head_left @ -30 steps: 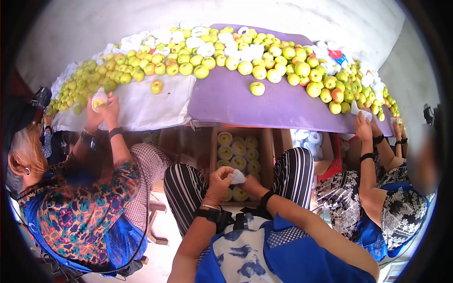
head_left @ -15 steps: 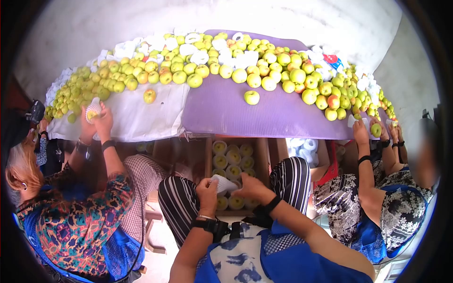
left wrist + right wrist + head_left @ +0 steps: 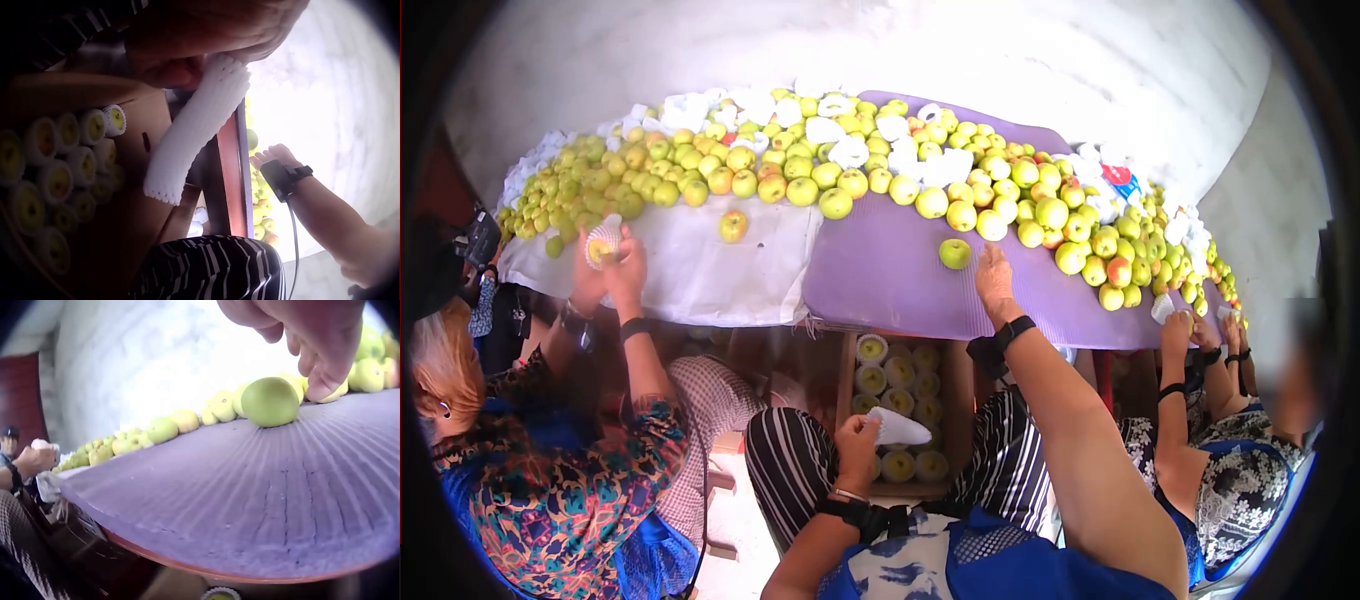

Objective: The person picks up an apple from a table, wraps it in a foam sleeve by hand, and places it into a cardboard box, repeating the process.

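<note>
My left hand [image 3: 857,446] pinches a white foam fruit sleeve [image 3: 900,428] at one end, over the lap and the box. In the left wrist view the foam sleeve [image 3: 197,131] hangs flat and limp from the fingers. My right hand [image 3: 994,280] reaches over the purple mat [image 3: 890,275], just right of a lone green apple [image 3: 955,253]. Seen from the right wrist, that apple [image 3: 270,402] sits on the ribbed mat, with the fingers [image 3: 328,378] bent downward beside it and nothing between them.
Behind, a long heap of apples [image 3: 835,203] with loose foam sleeves covers the table. Below the table edge stands a cardboard box [image 3: 962,400] of sleeved apples [image 3: 898,373]. People sit close on both sides; the left one holds a sleeved apple [image 3: 603,240].
My right hand has left the foam sleeve and stretched forward to the mat beside the lone apple. The left hand keeps the sleeve, now pointing right.
</note>
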Demonstrator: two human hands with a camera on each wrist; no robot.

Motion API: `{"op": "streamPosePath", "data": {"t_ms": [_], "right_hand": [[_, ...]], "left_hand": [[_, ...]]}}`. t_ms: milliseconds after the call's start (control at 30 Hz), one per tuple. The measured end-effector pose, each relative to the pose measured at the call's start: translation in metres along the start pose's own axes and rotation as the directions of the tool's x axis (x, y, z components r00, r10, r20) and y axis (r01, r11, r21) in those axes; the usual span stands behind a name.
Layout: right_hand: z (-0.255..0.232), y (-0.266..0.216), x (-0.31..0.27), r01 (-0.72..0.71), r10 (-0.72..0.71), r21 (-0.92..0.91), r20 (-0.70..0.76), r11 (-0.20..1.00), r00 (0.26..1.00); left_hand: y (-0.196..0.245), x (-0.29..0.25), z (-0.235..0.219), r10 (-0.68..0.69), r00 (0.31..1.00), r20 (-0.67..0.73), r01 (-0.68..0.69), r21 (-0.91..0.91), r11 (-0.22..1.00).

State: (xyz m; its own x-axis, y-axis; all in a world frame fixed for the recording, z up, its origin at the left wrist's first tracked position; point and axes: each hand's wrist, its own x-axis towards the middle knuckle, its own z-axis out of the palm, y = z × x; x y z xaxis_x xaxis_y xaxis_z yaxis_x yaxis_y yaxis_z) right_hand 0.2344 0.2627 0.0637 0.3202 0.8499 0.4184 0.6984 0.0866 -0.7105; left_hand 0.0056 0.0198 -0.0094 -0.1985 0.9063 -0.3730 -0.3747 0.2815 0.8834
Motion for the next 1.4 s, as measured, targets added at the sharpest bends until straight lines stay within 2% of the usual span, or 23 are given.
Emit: {"op": "streamPosePath", "data": {"t_ms": [67,167,233,267,367,433,467,533,567,633,667,733,767,833,967,1000,1033,1100,1133,1200,1333,1400], "right_hand": [[0.010,-0.002,0.007,0.036,-0.035,0.015,-0.045,0.999,0.998],[0.021,0.001,0.013,0.027,-0.026,-0.038,0.020,0.999,0.999],[0.018,-0.006,0.012,0.009,-0.005,-0.029,0.145,1.000,0.989],[0.018,-0.010,0.011,0.010,-0.005,-0.032,0.151,0.999,0.989],[0.018,-0.024,0.006,0.028,-0.041,0.074,0.193,0.997,0.980],[0.019,-0.024,0.012,0.210,-0.182,-0.099,0.234,0.973,0.955],[0.019,-0.025,0.015,0.211,-0.183,-0.099,0.233,0.973,0.955],[0.018,-0.032,0.019,0.097,-0.046,-0.111,0.391,0.989,0.919],[0.021,-0.035,0.017,0.098,-0.048,-0.108,0.393,0.989,0.918],[0.030,-0.042,0.009,-0.172,0.137,0.025,0.502,0.985,0.854],[0.033,-0.044,0.004,-0.172,0.135,0.025,0.506,0.985,0.852],[0.032,-0.051,-0.007,-0.024,0.007,0.035,0.420,0.999,0.908],[0.031,-0.052,-0.010,-0.027,0.009,0.037,0.423,0.999,0.906],[0.027,-0.052,-0.016,0.072,-0.036,-0.079,0.386,0.994,0.922],[0.007,-0.049,-0.037,0.042,-0.062,0.053,0.465,0.998,0.883],[-0.006,-0.058,-0.050,-0.283,0.004,0.377,0.595,0.882,0.804],[-0.021,-0.067,-0.066,-0.589,-0.003,0.569,0.721,0.575,0.693],[-0.051,-0.087,-0.100,-0.760,-0.160,0.621,0.784,0.193,0.600],[-0.061,-0.088,-0.117,-0.795,-0.200,0.600,0.793,0.090,0.576],[-0.069,-0.080,-0.147,-0.825,-0.247,0.564,0.802,0.018,0.543],[-0.074,-0.057,-0.187,-0.848,-0.214,0.527,0.836,0.058,0.505],[-0.075,-0.049,-0.199,-0.890,-0.185,0.448,0.871,-0.082,0.456]], "left_hand": [[0.007,-0.003,0.000,-0.100,0.995,0.000,0.100,0.002,0.995],[0.009,-0.003,0.000,-0.112,0.993,0.028,0.114,-0.071,0.991],[0.008,-0.001,0.001,-0.117,0.993,0.017,0.118,-0.066,0.991],[0.008,-0.001,0.002,-0.120,0.993,0.010,0.120,-0.055,0.991],[0.004,0.001,0.005,-0.087,0.996,0.021,0.088,-0.091,0.992],[-0.002,0.004,0.005,-0.067,0.998,0.019,0.068,-0.086,0.994],[-0.005,0.004,0.005,-0.046,0.999,0.021,0.048,-0.079,0.996],[-0.005,0.003,0.005,-0.050,0.999,0.023,0.051,-0.075,0.996],[-0.004,0.003,0.005,-0.055,0.998,0.024,0.056,-0.071,0.996],[-0.006,0.003,0.004,-0.049,0.999,0.020,0.050,-0.049,0.998],[-0.008,0.003,0.003,-0.045,0.999,0.020,0.045,-0.028,0.999],[-0.012,0.005,0.002,-0.045,0.999,0.014,0.046,-0.016,0.999],[-0.014,0.005,0.001,-0.047,0.999,0.014,0.047,0.000,0.999],[-0.010,0.002,0.003,-0.061,0.998,0.008,0.061,-0.041,0.997],[-0.008,0.002,0.005,-0.073,0.997,-0.025,0.071,-0.085,0.994],[-0.010,0.003,0.006,-0.073,0.997,-0.026,0.071,-0.085,0.994],[-0.013,0.004,0.006,-0.061,0.997,-0.039,0.058,-0.086,0.995],[-0.020,0.006,0.005,-0.056,0.997,-0.049,0.051,-0.086,0.995],[-0.023,0.008,0.005,-0.028,0.997,-0.074,0.026,-0.032,0.999],[-0.025,0.006,0.006,-0.007,0.996,-0.094,0.010,0.029,1.000],[-0.024,0.002,0.005,0.011,0.994,-0.110,-0.003,0.076,0.997],[-0.025,0.001,0.004,0.049,0.986,-0.162,-0.023,0.162,0.987]]}}
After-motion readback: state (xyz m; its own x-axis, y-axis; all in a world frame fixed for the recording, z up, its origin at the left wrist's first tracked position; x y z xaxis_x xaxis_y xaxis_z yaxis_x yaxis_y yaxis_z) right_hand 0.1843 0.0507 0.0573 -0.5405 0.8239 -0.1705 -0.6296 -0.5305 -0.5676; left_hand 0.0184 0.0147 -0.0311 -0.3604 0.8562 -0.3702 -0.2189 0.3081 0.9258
